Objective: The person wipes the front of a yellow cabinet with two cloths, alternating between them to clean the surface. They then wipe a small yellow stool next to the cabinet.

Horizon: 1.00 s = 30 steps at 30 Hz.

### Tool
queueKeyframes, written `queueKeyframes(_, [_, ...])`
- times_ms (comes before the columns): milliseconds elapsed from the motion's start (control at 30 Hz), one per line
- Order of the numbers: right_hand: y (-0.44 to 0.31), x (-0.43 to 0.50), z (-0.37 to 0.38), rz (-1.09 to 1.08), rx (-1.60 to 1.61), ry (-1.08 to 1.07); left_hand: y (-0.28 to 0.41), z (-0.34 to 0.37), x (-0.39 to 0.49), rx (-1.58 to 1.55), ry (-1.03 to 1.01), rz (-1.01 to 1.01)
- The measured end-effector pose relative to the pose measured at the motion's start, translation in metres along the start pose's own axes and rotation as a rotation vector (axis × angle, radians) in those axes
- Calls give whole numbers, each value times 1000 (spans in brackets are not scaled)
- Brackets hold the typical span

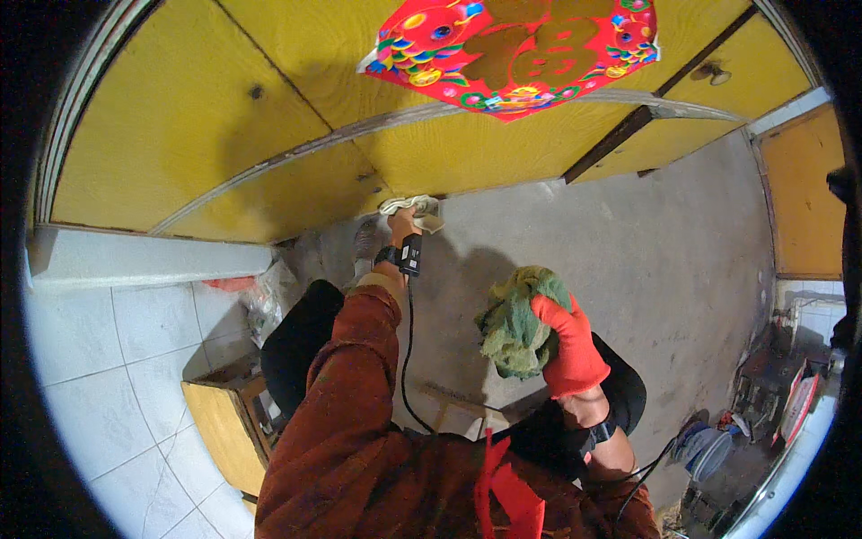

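Note:
My bare left hand [404,222] reaches far forward and down, gripping a pale cloth [425,210] at the bottom edge of the yellow wooden cabinet [465,151]. A black device [411,255] with a cable is strapped at that wrist. In a red glove, my right hand [571,347] grasps a crumpled green cloth [520,323]. This bundle is held above the grey floor [660,269], close to my right knee. Most of the left fingers are hidden by the hand and the cloth.
A red paper decoration [532,54] with gold writing hangs on the cabinet front. At left are white tiles [148,337], a plastic bag [266,296] and a small wooden cabinet [225,424]. A blue-grey bucket [704,450] stands at lower right, by a cable. An orange panel [805,199] rises beyond.

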State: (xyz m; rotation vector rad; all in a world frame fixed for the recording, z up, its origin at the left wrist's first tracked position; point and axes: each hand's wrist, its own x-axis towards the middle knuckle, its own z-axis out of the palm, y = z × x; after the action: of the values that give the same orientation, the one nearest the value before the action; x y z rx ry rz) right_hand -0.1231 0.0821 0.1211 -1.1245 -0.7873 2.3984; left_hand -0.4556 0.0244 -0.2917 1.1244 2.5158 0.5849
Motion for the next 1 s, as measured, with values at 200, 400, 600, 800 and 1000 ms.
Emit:
queueKeyframes(200, [6,2,6,-18,-13,-22,-34,-67,-23,-3,99,-275])
queueKeyframes(400, [6,-5,16,-60,-74,14,-97,-247,-100,-156,462,-458])
queueKeyframes(600, [14,-4,32,-39,-81,-64,-142,-333,-128,-259,789,-540])
queueKeyframes(800, [24,10,33,-22,-149,80,-176,-250,-122,-164,457,-661])
queueKeyframes(1000, [36,30,31,19,-30,-111,-111,-154,-88,-460,-52,-600])
